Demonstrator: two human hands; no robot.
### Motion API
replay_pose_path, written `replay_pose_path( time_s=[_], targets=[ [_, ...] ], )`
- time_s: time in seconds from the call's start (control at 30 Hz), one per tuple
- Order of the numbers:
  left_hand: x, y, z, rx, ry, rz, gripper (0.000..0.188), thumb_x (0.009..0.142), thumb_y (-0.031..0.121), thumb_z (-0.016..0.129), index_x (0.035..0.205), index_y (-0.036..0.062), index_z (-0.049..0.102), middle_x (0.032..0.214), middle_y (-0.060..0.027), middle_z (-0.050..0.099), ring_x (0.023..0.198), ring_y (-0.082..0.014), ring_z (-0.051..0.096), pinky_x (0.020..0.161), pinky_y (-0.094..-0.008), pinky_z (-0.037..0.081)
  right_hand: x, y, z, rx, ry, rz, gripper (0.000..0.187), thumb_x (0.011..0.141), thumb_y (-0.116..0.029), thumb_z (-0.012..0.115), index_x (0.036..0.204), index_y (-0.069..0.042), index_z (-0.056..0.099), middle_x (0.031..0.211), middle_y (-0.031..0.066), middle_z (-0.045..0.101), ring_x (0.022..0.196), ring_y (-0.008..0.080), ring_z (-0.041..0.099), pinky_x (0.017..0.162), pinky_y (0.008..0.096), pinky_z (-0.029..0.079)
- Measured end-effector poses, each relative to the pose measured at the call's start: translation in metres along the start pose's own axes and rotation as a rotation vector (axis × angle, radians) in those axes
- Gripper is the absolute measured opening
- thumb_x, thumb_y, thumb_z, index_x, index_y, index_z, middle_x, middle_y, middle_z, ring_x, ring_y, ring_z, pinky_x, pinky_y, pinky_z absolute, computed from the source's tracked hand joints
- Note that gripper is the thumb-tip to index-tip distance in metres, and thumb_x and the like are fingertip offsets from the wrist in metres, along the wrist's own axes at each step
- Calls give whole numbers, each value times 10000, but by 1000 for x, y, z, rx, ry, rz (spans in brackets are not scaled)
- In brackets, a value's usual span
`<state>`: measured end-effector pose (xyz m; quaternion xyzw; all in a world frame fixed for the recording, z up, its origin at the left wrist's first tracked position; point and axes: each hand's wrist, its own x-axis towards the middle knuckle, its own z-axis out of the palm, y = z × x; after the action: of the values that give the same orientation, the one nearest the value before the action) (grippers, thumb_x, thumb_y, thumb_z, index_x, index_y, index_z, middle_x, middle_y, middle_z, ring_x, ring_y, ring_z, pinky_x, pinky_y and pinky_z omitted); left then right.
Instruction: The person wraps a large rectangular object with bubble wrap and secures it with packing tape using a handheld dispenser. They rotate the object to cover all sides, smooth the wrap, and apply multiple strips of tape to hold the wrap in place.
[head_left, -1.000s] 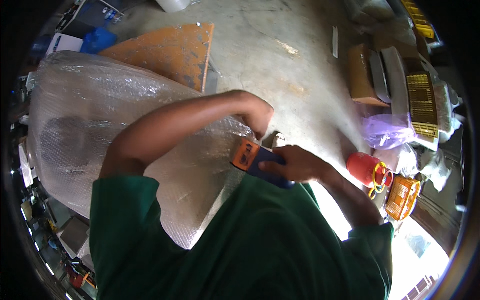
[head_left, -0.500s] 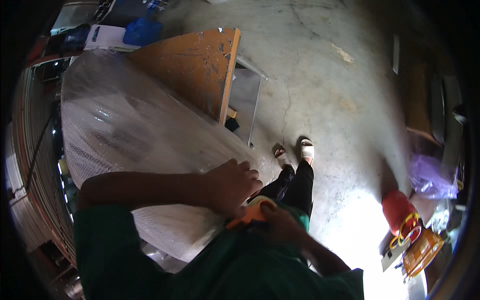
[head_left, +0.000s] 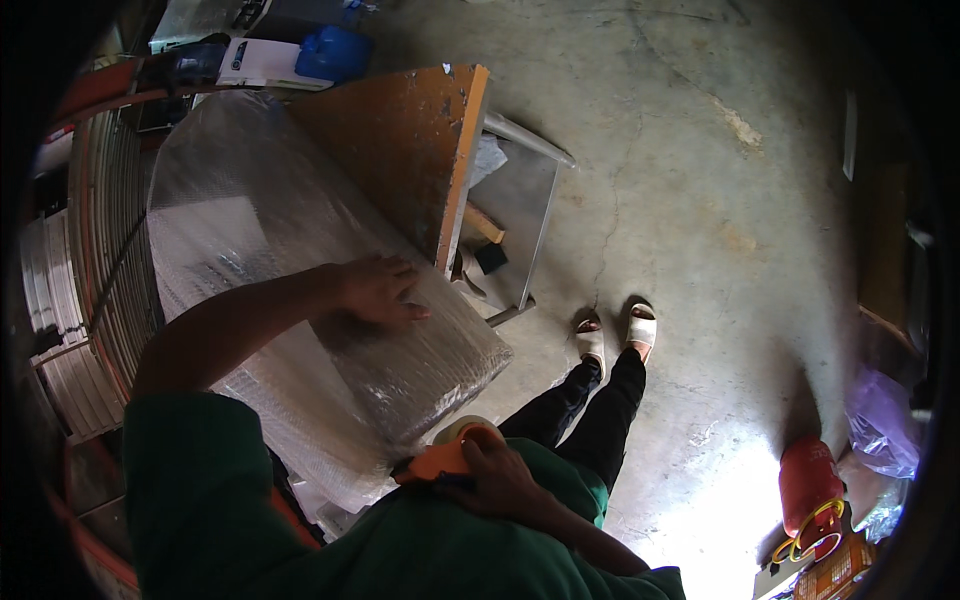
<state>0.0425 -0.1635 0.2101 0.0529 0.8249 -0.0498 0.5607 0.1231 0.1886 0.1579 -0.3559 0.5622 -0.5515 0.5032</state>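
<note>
A large package wrapped in clear bubble wrap (head_left: 440, 375) lies slanting in front of me on the left. My left hand (head_left: 378, 290) rests palm down on its top, fingers stretched out, holding nothing. Close to my body, by the package's near end, my right hand (head_left: 495, 482) is closed around an orange tape dispenser (head_left: 440, 462). A pale roll of tape shows at the dispenser's top. The underside of the dispenser is partly lost in shadow against my green shirt.
Beyond the package stands a worn orange-brown wooden board (head_left: 400, 140), with a metal-framed panel (head_left: 525, 200) beside it. Stacked flat sheets (head_left: 115, 240) line the left. A blue container (head_left: 335, 52) sits at the back. A red cylinder (head_left: 808, 480) and a purple bag (head_left: 882, 425) are at right.
My left hand has left the tape dispenser's side and moved forward and left onto the bubble wrap, its fingers opening. The dispenser, still in my right hand, appears lower and further left.
</note>
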Motion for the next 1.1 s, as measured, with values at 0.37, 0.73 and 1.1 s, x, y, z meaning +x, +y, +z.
replay_pose_path(
  time_s=[0.37,0.73,1.1],
  targets=[
    [-25,22,-39,-165,-99,-132,698,929,599,544,1295,6,587,1281,-226,610,1189,-406,575,1035,-446,446,-1,-6,-1,-20,8,-8,658,831,-503,720,1128,57,541,1181,295,589,1006,451,637,833,498,537],
    [-152,180,-3,12,981,291,319,925,254,607,1138,22,660,1119,-156,686,1131,-325,631,959,-454,482,10,7,8,-72,79,-7,642,780,-491,803,1114,-13,533,1008,238,656,942,452,655,790,492,528],
    [-141,208,123,731,843,-78,615,1008,281,394,1531,-25,292,1635,-160,218,1524,-310,178,1254,-457,89,15,42,-4,-139,118,-58,550,930,-487,655,1209,-14,631,954,149,708,850,229,677,783,361,530]
  ],
)
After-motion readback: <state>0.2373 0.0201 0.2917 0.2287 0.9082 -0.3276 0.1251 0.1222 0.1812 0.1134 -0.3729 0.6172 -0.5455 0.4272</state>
